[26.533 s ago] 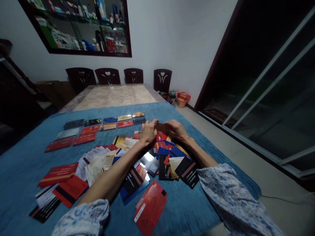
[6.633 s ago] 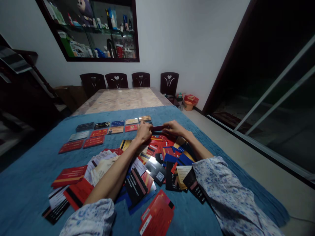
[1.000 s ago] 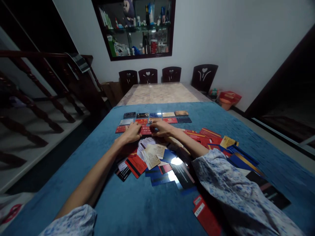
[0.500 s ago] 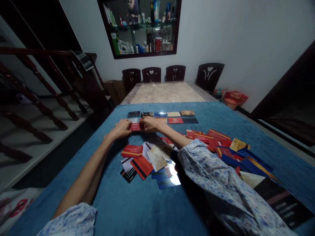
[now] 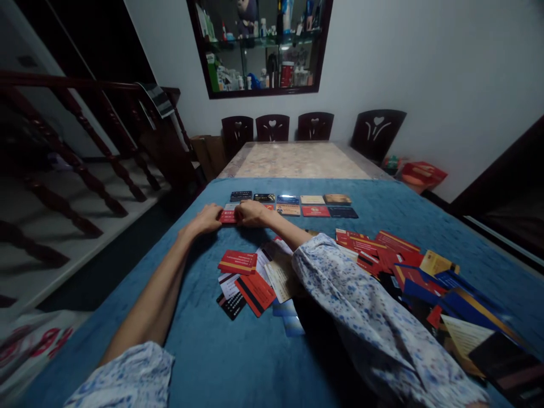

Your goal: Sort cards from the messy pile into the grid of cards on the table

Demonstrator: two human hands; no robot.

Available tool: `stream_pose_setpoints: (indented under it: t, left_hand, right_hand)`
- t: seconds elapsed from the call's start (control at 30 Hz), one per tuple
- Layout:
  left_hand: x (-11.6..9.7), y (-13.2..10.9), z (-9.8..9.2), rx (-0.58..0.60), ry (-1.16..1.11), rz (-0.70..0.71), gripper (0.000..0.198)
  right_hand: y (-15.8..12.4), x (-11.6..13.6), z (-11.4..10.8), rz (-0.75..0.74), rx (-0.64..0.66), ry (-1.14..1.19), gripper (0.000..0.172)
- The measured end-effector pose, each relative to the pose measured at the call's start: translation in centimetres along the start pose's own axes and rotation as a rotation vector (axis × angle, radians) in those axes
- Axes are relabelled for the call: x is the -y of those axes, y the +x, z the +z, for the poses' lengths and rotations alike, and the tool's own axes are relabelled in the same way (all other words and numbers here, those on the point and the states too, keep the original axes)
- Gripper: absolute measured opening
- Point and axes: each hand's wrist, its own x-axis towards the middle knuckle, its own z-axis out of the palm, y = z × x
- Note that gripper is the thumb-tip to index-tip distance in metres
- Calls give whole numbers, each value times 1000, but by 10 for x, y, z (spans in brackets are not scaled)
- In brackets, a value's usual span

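Both hands reach to the far left of the laid-out cards, at a red card [image 5: 228, 217]. My left hand [image 5: 207, 219] pinches its left end, and my right hand [image 5: 251, 214] has its fingers closed at the right end. A pale blue card [image 5: 230, 207] shows just behind the red one. Beyond lie a black card [image 5: 241, 196], a black and gold card [image 5: 264, 198], a blue card [image 5: 288, 199], a cream card [image 5: 311, 199] and a brown card [image 5: 338, 199]. To the right are an orange card [image 5: 288, 210], another red card [image 5: 315, 211] and a navy card [image 5: 343, 212].
Nearer me, a loose heap holds an orange-red card with a black stripe [image 5: 255, 293] and other cards. A larger spread of red cards [image 5: 365, 246] and blue cards [image 5: 425, 297] lies right, partly behind my sleeve. The blue cloth [image 5: 204, 351] covers the table's near part.
The view has swung slightly left, so the table and cards appear further right. My hands stay on the red card, which now sits slightly further left relative to the rows.
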Motion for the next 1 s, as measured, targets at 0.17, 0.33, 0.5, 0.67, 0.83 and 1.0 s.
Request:
stream_pose_setpoints:
  t: [0.17, 0.33, 0.5, 0.67, 0.83, 1.0]
  left_hand:
    - [4, -1, 1, 40, -37, 23, 31]
    - [2, -2, 3, 100, -111, 42, 31]
    - [4, -1, 5, 83, -176, 31, 34]
    - [10, 3, 9, 90, -169, 58, 32]
    - [12, 7, 15, 91, -147, 63, 31]
    - [10, 5, 13, 95, -120, 82, 24]
  right_hand:
    - [1, 6, -4, 18, 62, -5, 33]
    - [3, 5, -2, 5, 107, -18, 34]
    - [7, 3, 2, -1, 100, -17, 34]
    - [8, 4, 3, -22, 93, -5, 32]
    - [9, 8, 3, -31, 94, -47, 33]
    - [9, 10, 2, -35, 110, -55, 32]
